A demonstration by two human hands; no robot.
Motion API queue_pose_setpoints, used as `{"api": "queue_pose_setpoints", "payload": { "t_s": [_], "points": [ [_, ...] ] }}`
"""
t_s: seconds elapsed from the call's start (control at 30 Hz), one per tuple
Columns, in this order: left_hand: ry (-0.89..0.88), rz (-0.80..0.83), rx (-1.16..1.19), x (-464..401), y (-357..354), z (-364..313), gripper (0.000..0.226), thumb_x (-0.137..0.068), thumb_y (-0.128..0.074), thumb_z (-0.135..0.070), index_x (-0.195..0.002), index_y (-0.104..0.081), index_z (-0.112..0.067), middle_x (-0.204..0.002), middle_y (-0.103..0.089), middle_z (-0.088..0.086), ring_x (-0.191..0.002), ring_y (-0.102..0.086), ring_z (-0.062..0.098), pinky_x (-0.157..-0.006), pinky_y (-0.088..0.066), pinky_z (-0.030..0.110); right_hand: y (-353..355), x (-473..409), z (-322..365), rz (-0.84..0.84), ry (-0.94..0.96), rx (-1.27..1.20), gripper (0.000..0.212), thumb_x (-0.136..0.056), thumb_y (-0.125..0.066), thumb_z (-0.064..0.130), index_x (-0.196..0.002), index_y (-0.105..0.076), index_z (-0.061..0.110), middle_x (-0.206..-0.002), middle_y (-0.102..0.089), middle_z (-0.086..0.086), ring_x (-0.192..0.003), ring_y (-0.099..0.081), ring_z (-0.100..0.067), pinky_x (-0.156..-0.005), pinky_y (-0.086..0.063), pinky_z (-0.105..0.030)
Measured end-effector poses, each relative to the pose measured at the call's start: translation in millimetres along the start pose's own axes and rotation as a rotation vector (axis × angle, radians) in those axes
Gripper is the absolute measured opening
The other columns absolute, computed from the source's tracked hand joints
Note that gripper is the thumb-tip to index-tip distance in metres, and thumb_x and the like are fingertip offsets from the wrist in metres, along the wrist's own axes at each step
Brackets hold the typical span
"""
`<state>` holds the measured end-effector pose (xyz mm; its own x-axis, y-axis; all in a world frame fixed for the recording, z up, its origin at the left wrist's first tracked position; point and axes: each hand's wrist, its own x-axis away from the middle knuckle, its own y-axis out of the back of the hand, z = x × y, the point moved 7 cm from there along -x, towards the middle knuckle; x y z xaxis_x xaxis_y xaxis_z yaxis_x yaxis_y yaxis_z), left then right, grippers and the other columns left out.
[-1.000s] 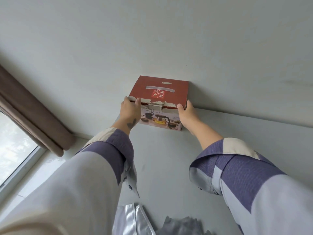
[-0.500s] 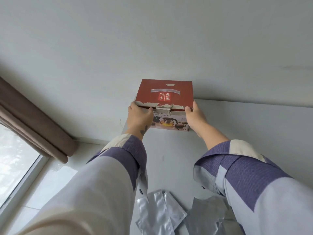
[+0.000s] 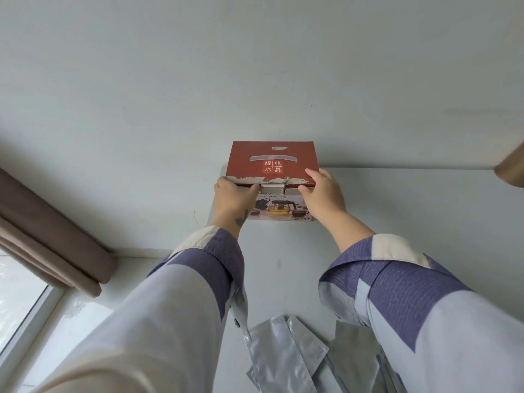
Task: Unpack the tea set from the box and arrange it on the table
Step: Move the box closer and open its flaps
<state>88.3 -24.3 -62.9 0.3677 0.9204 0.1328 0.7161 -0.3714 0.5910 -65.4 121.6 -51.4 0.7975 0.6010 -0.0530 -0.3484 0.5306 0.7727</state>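
Gripping the red box [image 3: 270, 163] lid edge: left hand [image 3: 232, 198], right hand [image 3: 324, 194], seemingly pinching.

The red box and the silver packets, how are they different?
The red box is a printed carton with tea-set pictures; the silver packets are flat, plain foil. The box sits by the wall, gripped by the left hand and right hand; the packets lie untouched nearby. Both rest on the white table.

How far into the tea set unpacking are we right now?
Barely started. Done: nothing unpacked; no teaware shows on the table. In hand: the left hand and right hand grip the front edge of the red box, its lid shut, standing at the wall. Left: open it, lift out every piece, arrange them. Silver pouches lie near.
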Motion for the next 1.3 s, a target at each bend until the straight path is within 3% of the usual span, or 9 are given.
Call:
{"api": "queue_pose_setpoints", "payload": {
  "t_s": [0.23,0.5,0.63,0.73,0.93,1.07,1.13,1.23,1.3],
  "points": [
    [0.011,0.009,0.129,-7,-5,5,0.07,-0.071,-0.077,-0.035,-0.127,-0.041,-0.011,-0.121,-0.05,0.004,-0.109,-0.055,0.019,-0.091,-0.051,0.034,1,-4,-3,-0.041,0.004,-0.003,0.047,-0.094,-0.057,0.025,-0.139,-0.048,0.017,-0.148,-0.041,-0.002,-0.135,-0.039,-0.022,-0.108,-0.035,-0.034],
    [0.005,0.041,0.175,-8,-7,9,0.091,-0.062,-0.088,-0.023,-0.135,-0.034,-0.011,-0.129,-0.049,0.004,-0.119,-0.051,0.022,-0.098,-0.047,0.033,15,-8,-3,-0.225,-0.051,-0.258,0.048,-0.086,-0.066,0.011,-0.131,-0.054,0.021,-0.132,-0.058,-0.003,-0.123,-0.052,-0.021,-0.102,-0.043,-0.032],
    [0.009,0.047,0.115,-6,-10,10,0.109,-0.064,-0.087,-0.027,-0.146,-0.019,-0.006,-0.147,-0.036,0.007,-0.134,-0.038,0.025,-0.109,-0.038,0.037,30,-16,8,-0.315,-0.044,-0.402,0.028,-0.089,-0.061,0.016,-0.117,-0.062,0.019,-0.117,-0.065,0.001,-0.1,-0.059,-0.016,-0.09,-0.048,-0.03],
    [0.003,0.057,0.053,-7,-11,8,0.108,-0.069,-0.084,-0.028,-0.148,-0.015,-0.006,-0.151,-0.029,0.007,-0.138,-0.033,0.025,-0.11,-0.035,0.035,41,-24,25,-0.362,-0.01,-0.483,0.024,-0.092,-0.058,0.016,-0.115,-0.058,0.014,-0.104,-0.063,0.0,-0.089,-0.06,-0.018,-0.082,-0.051,-0.033],
    [-0.189,0.144,-0.226,-16,-10,-12,0.117,-0.073,-0.08,-0.03,-0.151,0.004,-0.011,-0.157,-0.011,0.006,-0.144,-0.02,0.024,-0.113,-0.027,0.036,53,-53,47,-0.409,0.052,-0.52,0.035,-0.094,-0.054,0.016,-0.119,-0.033,0.004,-0.127,-0.059,-0.008,-0.105,-0.06,-0.024,-0.078,-0.041,-0.025],
    [-0.295,0.209,-0.52,-20,-12,-18,0.108,-0.082,-0.068,-0.045,-0.152,0.007,-0.011,-0.161,0.006,-0.001,-0.146,-0.011,0.023,-0.116,-0.021,0.034,35,-82,45,-0.281,0.095,-0.302,0.038,-0.095,-0.049,0.014,-0.131,-0.038,0.017,-0.14,-0.05,-0.001,-0.126,-0.049,-0.025,-0.099,-0.041,-0.035],
    [-0.302,0.205,-0.589,-20,-11,-15,0.106,-0.083,-0.064,-0.051,-0.152,0.006,-0.013,-0.16,0.009,-0.006,-0.145,-0.017,0.021,-0.112,-0.029,0.034,24,-96,44,-0.177,0.077,-0.162,0.048,-0.097,-0.044,0.012,-0.142,-0.033,0.026,-0.15,-0.037,-0.003,-0.14,-0.033,-0.025,-0.113,-0.027,-0.048],
    [-0.308,0.191,-0.632,-22,-10,-15,0.104,-0.083,-0.062,-0.054,-0.152,0.006,-0.014,-0.16,0.011,-0.008,-0.144,-0.021,0.019,-0.107,-0.035,0.034,13,-110,42,-0.05,0.006,-0.047,0.057,-0.099,-0.034,0.008,-0.149,-0.02,0.032,-0.159,-0.016,-0.002,-0.147,-0.012,-0.022,-0.118,-0.008,-0.052],
    [-0.304,0.189,-0.654,-23,-10,-15,0.105,-0.083,-0.062,-0.054,-0.152,0.007,-0.015,-0.159,0.012,-0.008,-0.144,-0.021,0.018,-0.106,-0.036,0.033,6,-117,42,0.005,-0.014,-0.036,0.061,-0.098,-0.034,0.007,-0.15,-0.015,0.035,-0.16,-0.013,-0.001,-0.147,-0.014,-0.024,-0.117,-0.012,-0.053]
  ]
}}
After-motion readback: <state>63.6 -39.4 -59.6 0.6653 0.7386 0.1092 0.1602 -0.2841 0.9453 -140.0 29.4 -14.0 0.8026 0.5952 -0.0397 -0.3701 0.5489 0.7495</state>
